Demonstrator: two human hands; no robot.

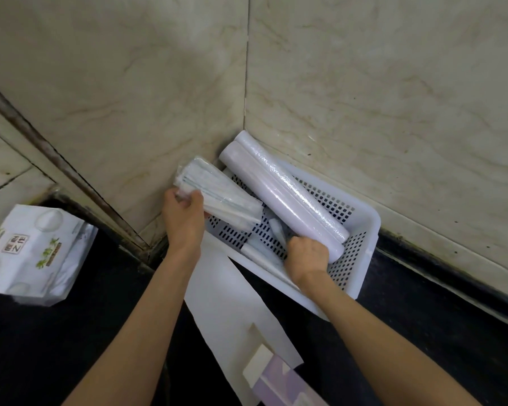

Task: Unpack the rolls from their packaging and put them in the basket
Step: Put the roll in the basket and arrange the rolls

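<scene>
A white perforated plastic basket (361, 230) sits in the corner on the dark counter. Two long pale lilac rolls (285, 191) lie diagonally in it, their far ends sticking out over the rim. My left hand (185, 215) grips a bundle of rolls in clear plastic wrap (217, 194), held over the basket's left edge. My right hand (308, 256) is inside the basket, closed around a thin grey-white roll (277, 232). Another slim white roll (264, 259) lies along the basket's near wall.
A long white paper sheet (232, 312) lies on the black counter in front of the basket, with lilac and white packaging pieces (279, 382) at its near end. A white printed package (27, 253) sits at the left. Marble-tiled walls (364, 83) close the corner.
</scene>
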